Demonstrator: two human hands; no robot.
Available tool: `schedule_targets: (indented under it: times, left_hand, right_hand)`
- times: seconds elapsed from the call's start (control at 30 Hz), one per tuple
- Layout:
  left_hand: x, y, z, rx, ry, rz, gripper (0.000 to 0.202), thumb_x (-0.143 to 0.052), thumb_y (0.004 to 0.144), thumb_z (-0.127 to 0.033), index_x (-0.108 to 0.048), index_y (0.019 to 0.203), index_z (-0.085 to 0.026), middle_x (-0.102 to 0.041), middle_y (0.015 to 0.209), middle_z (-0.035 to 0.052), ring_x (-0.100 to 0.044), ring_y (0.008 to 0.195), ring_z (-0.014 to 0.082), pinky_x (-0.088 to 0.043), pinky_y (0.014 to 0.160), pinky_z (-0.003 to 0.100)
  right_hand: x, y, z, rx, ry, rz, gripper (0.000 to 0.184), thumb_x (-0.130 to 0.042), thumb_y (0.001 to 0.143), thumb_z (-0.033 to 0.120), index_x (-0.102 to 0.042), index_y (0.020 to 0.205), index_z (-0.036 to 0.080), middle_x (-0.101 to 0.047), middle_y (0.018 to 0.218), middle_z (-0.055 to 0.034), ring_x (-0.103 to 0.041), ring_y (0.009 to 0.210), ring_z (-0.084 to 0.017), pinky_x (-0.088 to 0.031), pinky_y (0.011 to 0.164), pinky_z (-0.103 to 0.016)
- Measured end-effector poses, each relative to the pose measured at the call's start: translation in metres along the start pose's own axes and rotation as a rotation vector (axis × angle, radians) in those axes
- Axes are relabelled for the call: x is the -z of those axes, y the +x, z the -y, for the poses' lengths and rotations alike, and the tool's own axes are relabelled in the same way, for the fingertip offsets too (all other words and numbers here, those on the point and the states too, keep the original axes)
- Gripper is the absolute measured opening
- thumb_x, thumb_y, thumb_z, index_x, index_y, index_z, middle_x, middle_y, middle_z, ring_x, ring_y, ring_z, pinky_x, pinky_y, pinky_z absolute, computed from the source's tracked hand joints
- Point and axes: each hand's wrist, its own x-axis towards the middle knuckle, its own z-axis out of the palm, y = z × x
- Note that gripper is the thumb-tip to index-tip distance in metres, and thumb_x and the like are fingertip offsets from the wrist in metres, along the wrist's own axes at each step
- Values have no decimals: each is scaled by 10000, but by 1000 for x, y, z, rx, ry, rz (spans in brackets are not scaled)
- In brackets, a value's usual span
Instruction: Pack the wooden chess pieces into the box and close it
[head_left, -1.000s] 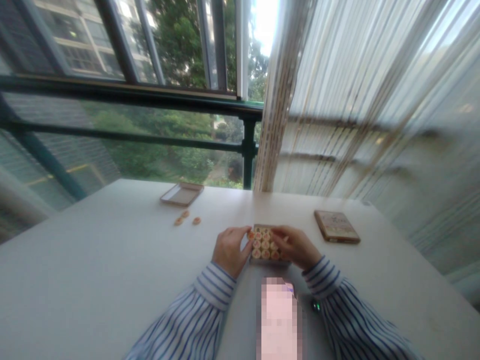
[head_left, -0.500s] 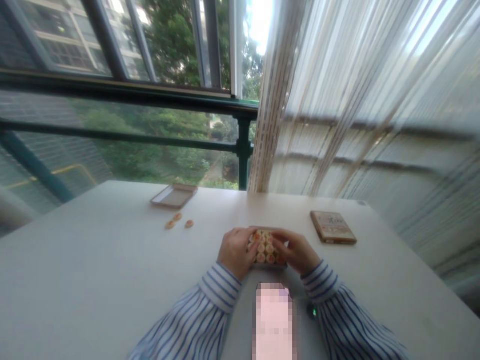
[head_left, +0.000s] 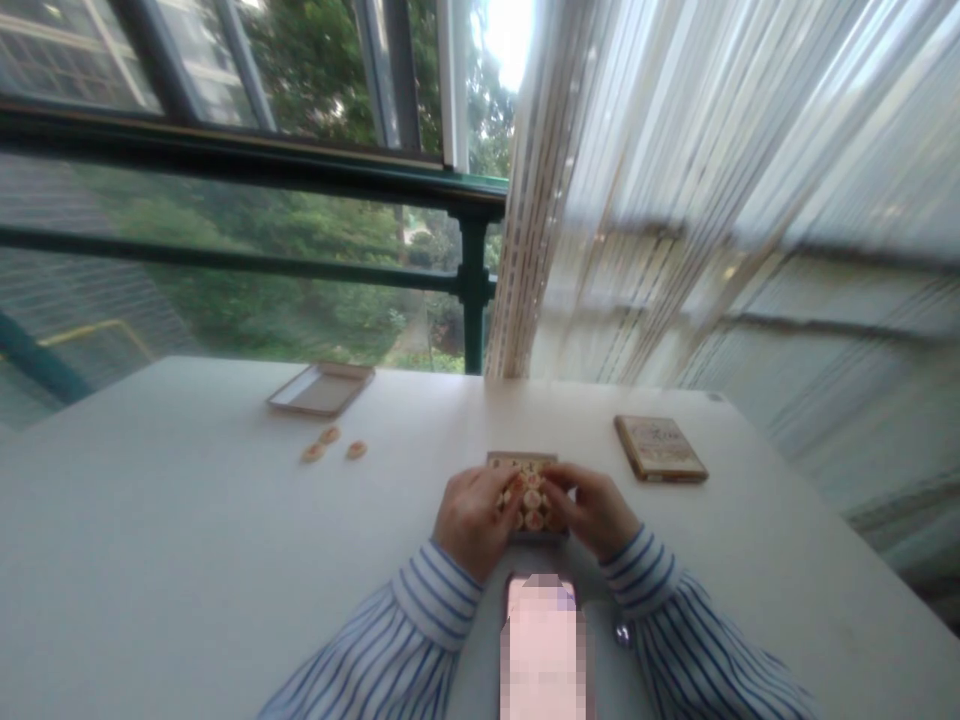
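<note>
Now the left hand [head_left: 474, 518] has come further in over the shallow box [head_left: 523, 456]: a second ago its thumb and fingertips held an orange-red piece [head_left: 517, 483] at the box's left edge, and now that piece shows over the other pieces, between those same fingers. So the piece appears to be in among the rest, though I judge that from the overlap and cannot see whether it lies flat. The left fingers are narrow around it; whether they still grip it or only press on it, I cannot tell. The right hand [head_left: 596, 505] has stayed at the box's right side, thumb and fingers close together over the round pieces [head_left: 533, 499] there; the blur hides whether they hold one.

The box sits on the bench [head_left: 187, 530] between the two hands, with rows of round pieces inside, red marks on the nearer ones and darker marks by the far rim. The hands cover both sides, so I cannot tell if any place is unfilled. Further off to the left, a shallow tray [head_left: 330, 388] has no pieces showing in it, and three loose pieces [head_left: 356, 450] lie just in front, outside any container. A flat box [head_left: 664, 447] lies closed to the right, its contents hidden
</note>
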Motion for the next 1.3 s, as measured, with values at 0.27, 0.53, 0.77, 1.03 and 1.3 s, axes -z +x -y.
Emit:
schedule_targets:
  times: [0.27, 0.53, 0.77, 1.03, 1.3]
  left_hand:
    - [-1, -5, -4, 2, -63, -20, 204, -571, 748, -266, -596, 937, -192, -664, 852, 49, -595, 821, 179, -462, 756, 324]
    - [-1, -6, -9, 1, -100, -55, 217, -594, 732, -255, -594, 940, -194, -667, 865, 51, -596, 836, 181, -467, 771, 326]
    - [-3, -8, -9, -9, -125, -54, 229, -593, 736, -230, -585, 963, -202, -664, 884, 39, -590, 848, 168, -465, 782, 315]
    - [0, -6, -10, 0, -141, -14, 218, -578, 748, -254, -581, 959, -202, -661, 875, 48, -594, 842, 175, -473, 762, 320]
    - [-2, -8, -4, -12, -215, 18, 265, -573, 750, -238, -576, 1011, -195, -659, 931, 63, -585, 902, 191, -470, 800, 348]
  right_hand:
    - [-2, -2, 3, -32, 102, 34, 211, -559, 743, 255, -632, 920, 167, -678, 785, -43, -588, 635, -120, -481, 600, -235]
    - [-7, -4, 2, -109, 321, 100, 249, -576, 742, 310, -607, 939, 161, -679, 832, -57, -622, 691, -145, -506, 606, -260]
    - [-7, -4, 3, -136, 388, 116, 253, -597, 734, 325, -615, 923, 157, -681, 839, -57, -633, 733, -156, -514, 672, -283]
    - [-8, -3, 4, -137, 417, 119, 246, -601, 731, 334, -631, 903, 161, -686, 808, -46, -629, 705, -142, -513, 630, -253]
    - [-4, -3, 5, -106, 318, 70, 257, -599, 728, 348, -651, 902, 166, -687, 812, -49, -619, 690, -142, -499, 611, -251]
